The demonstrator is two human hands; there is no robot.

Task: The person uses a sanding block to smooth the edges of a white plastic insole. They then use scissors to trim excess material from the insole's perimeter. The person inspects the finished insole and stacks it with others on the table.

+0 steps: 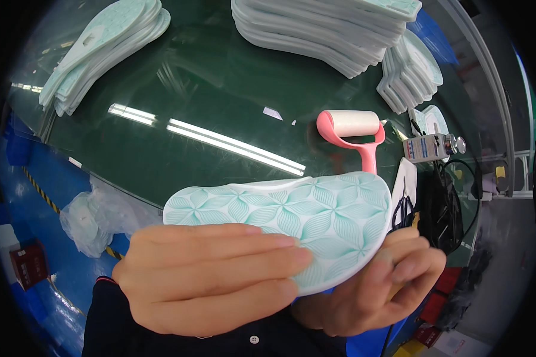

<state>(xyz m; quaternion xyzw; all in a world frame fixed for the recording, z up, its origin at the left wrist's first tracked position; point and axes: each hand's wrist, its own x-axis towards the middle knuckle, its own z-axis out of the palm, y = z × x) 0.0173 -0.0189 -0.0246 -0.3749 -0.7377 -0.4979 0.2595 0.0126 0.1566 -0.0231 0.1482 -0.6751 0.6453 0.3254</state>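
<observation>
A rounded, sole-shaped white pad (333, 220) with a teal petal pattern is held up close in front of me. My left hand (214, 276) lies across its patterned face with the fingers long and together, and the thumb is hidden behind it. At the pad's lower right edge, my right hand (393, 279) is closed, with fingers curled and the fingertips pinched together. Whatever may be between those fingertips is too small or hidden to see. Part of the right palm is covered by the pad.
Beyond the pad, a pink-handled lint roller (354, 124) lies on the dark green table (220, 95). Stacks of similar pads stand at the back left (110, 53), back middle (315, 33) and back right (411, 74). A small bottle (424, 149) and scissors (404, 211) lie at right.
</observation>
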